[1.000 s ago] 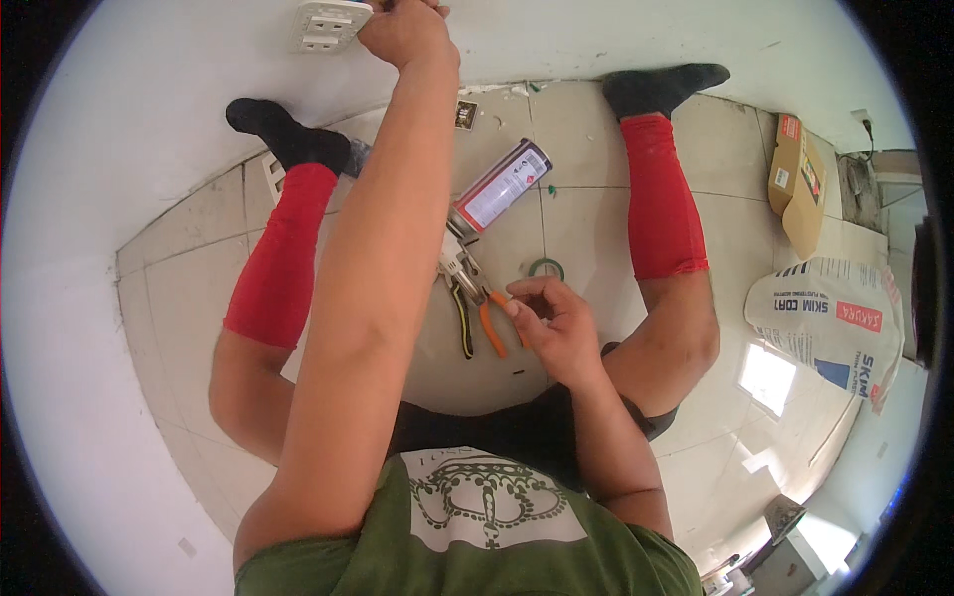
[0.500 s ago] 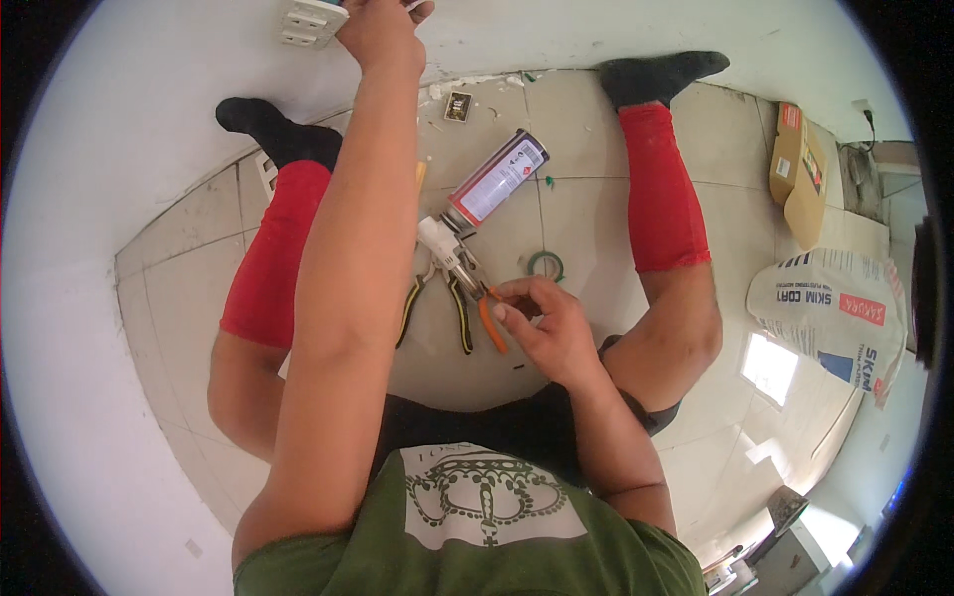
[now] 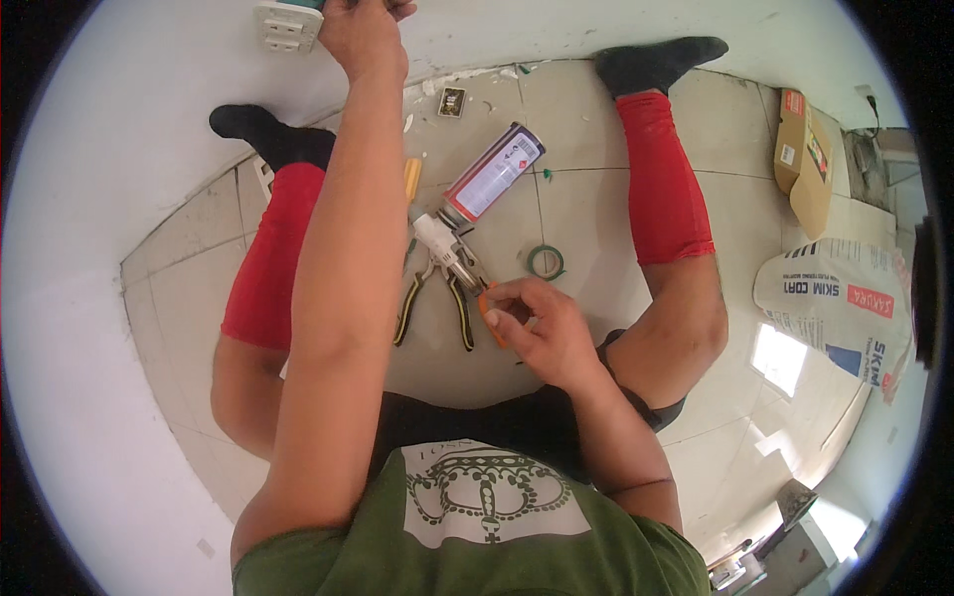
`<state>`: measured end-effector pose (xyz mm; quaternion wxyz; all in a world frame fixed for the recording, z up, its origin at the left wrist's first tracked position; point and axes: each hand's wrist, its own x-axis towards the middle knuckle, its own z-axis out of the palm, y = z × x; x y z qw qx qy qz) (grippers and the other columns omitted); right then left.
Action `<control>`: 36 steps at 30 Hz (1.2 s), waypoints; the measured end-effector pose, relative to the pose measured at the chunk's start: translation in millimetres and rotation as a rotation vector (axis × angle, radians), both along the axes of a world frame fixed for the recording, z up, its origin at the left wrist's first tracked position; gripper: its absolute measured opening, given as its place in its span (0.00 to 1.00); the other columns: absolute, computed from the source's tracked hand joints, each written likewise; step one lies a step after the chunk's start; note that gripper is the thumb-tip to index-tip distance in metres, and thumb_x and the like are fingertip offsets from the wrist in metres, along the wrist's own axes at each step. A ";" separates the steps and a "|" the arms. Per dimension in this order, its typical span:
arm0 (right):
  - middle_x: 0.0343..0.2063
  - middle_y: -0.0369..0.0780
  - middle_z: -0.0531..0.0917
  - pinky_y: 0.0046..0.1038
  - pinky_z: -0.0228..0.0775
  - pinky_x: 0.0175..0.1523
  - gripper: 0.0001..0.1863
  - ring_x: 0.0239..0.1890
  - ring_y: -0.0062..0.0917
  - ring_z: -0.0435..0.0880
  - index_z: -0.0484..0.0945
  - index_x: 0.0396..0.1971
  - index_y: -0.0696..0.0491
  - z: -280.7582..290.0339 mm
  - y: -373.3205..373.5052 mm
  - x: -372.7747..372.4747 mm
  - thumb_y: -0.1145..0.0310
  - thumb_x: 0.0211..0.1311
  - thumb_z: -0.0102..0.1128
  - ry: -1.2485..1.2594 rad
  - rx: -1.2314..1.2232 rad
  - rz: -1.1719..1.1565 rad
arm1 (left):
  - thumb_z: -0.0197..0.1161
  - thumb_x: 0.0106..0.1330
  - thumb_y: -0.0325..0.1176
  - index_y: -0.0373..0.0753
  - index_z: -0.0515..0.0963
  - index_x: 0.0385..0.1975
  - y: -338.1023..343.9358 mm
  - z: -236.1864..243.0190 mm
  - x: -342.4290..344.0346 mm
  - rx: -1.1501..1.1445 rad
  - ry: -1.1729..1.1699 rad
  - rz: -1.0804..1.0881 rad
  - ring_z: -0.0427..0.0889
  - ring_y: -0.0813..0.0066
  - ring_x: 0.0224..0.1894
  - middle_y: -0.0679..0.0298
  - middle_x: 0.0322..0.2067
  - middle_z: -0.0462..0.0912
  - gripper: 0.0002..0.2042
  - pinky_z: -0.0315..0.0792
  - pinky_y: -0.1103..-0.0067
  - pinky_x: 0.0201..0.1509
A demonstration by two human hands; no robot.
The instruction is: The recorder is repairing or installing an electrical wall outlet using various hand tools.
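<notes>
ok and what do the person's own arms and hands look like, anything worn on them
Short green sleeves of a t-shirt end high on the left arm and right arm. Below them, both are bare, with no watch visible. The left hand and right hand are gloveless.

This is an indoor room under building or repair work; whether home or business cannot be told. A glossy cream tiled floor (image 3: 586, 228) meets a scuffed white wall (image 3: 99, 219), where a white rectangular plastic socket plate (image 3: 288, 28) shows. Small white debris crumbs (image 3: 429, 87), black-and-yellow-handled metal pliers (image 3: 463, 313) and a bulky white printed sack (image 3: 830, 298) lie about.
</notes>
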<state>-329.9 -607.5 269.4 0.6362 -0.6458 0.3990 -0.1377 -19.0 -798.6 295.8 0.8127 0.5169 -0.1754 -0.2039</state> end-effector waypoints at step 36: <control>0.38 0.45 0.83 0.33 0.78 0.45 0.15 0.37 0.34 0.86 0.82 0.44 0.56 0.5 8.1 5.8 0.62 0.64 0.67 0.034 -0.088 0.079 | 0.59 0.67 0.19 0.31 0.76 0.32 -14.0 25.2 3.5 -0.005 0.350 -0.005 0.77 0.74 0.23 0.60 0.25 0.79 0.02 0.76 0.78 0.26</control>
